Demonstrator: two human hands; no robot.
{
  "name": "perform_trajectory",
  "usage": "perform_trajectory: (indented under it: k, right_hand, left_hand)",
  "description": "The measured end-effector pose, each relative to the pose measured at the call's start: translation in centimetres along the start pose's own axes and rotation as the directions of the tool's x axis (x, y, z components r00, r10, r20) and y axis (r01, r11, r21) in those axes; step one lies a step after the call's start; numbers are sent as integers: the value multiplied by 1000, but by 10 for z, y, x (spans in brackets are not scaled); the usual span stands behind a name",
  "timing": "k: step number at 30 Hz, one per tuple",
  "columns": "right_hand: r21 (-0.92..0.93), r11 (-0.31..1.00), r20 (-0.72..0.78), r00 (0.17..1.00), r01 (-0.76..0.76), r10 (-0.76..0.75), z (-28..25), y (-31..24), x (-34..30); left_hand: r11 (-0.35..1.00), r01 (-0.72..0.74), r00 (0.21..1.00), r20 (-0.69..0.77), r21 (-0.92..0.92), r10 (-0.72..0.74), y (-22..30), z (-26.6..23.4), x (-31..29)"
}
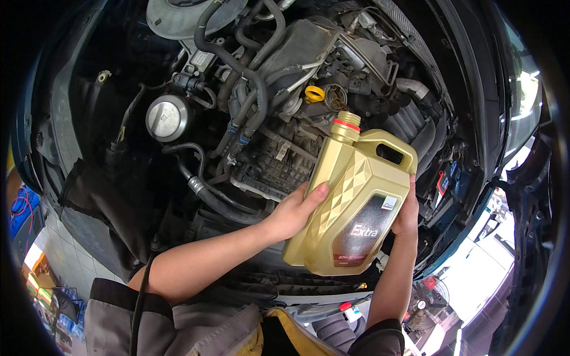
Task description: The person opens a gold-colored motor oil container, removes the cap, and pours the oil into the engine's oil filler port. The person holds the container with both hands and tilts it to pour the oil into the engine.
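At the far left edge a strip of tiled floor [56, 237] shows beyond the car's front, with some red wiring [21, 204] lying near it. Inside the open engine bay, a round silver cap [167, 118] sits on the left side, and below it a ribbed black hose [208, 193] curves down and toward the middle. Thick black hoses [249, 77] loop over the top of the engine in the centre, crowding the space above the dusty block. Just right of them lies a yellow oil filler cap [314, 94], off its opening and resting beside the open filler hole [336, 98]. The left hand [295, 210] presses flat against the left face of a gold oil jug [351, 202], thumb up along its edge, fingers wrapped behind. The jug is uncapped, with a red ring at its neck, and is tilted so the spout points up toward the filler hole, its mouth just below and close to the hole but not touching it. The right hand [407, 213] clasps the jug's right side below the moulded handle, fingers curled around the back. The jug hangs over the front of the bay, above the grille edge. To the right, the fender edge [475, 148] bounds the bay closely, with a headlight [525, 98] beyond it. The bright street [475, 279] lies open at lower right.
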State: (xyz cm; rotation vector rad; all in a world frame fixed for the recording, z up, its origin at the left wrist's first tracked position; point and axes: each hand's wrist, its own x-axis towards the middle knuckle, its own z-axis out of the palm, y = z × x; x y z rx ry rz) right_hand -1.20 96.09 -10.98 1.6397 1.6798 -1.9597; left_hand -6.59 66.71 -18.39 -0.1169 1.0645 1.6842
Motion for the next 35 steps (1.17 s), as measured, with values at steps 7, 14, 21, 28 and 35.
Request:
perform_trajectory:
  k: [7,14,21,28,35]
  right_hand:
    - [23,1000,23,1000,-12,11,-1,0,0]
    - [6,1000,-9,1000,-6,6,1,-1,-1]
    - [-17,1000,-5,1000,-13,13,-1,-2,-3]
    - [-13,1000,-25,1000,-15,14,4,-3,-3]
    - [-44,999,-51,999,-7,5,4,-4,-4]
  left_hand:
    - [1000,-2,1000,0,-5,2,-1,0,-1]
    - [999,-25,999,29,-47,26,6,1,-2]
    - [1000,15,1000,9,-26,-15,5,3,-3]
    - [1000,1,1000,15,-27,0,7,1,-3]
    - [1000,17,1000,13,-14,-17,10,0,-4]
